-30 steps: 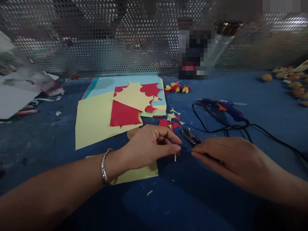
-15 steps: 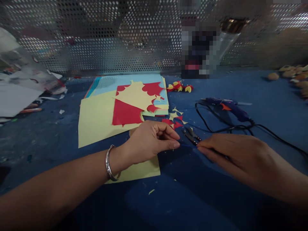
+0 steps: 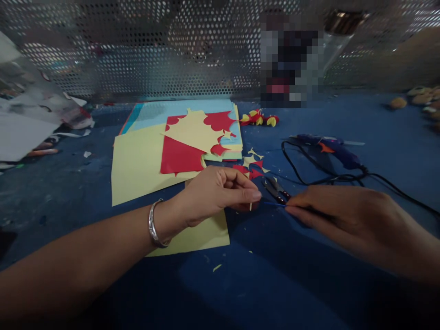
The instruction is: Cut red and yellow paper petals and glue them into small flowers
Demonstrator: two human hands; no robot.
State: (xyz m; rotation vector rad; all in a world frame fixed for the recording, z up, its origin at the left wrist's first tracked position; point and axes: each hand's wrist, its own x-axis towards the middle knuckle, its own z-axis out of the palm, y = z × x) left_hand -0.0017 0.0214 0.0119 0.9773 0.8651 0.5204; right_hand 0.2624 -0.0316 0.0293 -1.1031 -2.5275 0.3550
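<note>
My left hand (image 3: 223, 190), with a silver bangle at the wrist, is closed in a pinch. A small pale yellow strip (image 3: 250, 206) pokes out below its thumb tip. In my right hand (image 3: 340, 211), thumb and forefinger are closed on a thin blue stick (image 3: 273, 203) whose free end points at the left fingertips, a short gap away. Scissors (image 3: 277, 190) lie just beyond the stick, their handles partly hidden by my right hand. Red and yellow paper scraps (image 3: 252, 167) are scattered beyond my left fingers.
Yellow paper (image 3: 137, 169), cut red paper (image 3: 180, 156) and a light blue sheet (image 3: 185, 104) overlap at centre left. Small red-and-yellow paper shapes (image 3: 257, 118) lie behind. A glue gun (image 3: 340, 151) with its black cord rests at right, below a perforated metal panel (image 3: 154, 55).
My left fingertips have drawn slightly apart from the blue stick's end, and the pale strip now shows under the thumb. The view has shifted a little.
</note>
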